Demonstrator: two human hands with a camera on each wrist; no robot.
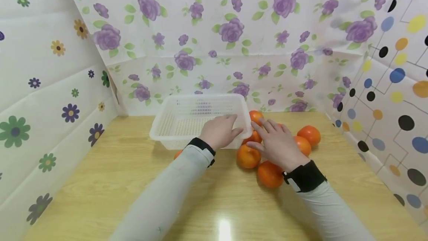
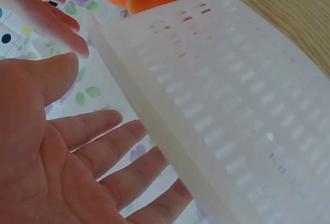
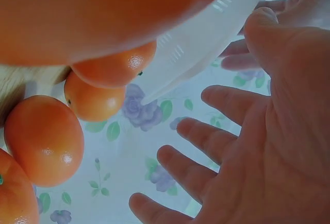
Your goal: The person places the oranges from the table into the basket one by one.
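Note:
My left hand [image 1: 219, 131] hovers over the near right part of a white plastic basket [image 1: 158, 137], fingers extended. In the left wrist view its palm and spread fingers show, holding nothing, with the basket's rim beside the fingertips. My right hand [image 1: 279, 144] is stretched above a group of round orange-red fruits [image 1: 249, 156], fingers spread. The right wrist view shows its palm bare, apart from the shiny, smooth-skinned fruits [image 3: 44, 140]. Some fruits in the group are partly hidden under that hand. The basket's visible inside holds no fruit.
One more orange fruit [image 1: 178, 154] peeks out beside the left forearm, in front of the basket. At the group's right edge lies a redder fruit [image 1: 309, 135]. A wooden table [image 1: 100, 181] carries everything; a flowered cloth [image 1: 207, 29] hangs behind, with patterned sheets at both sides.

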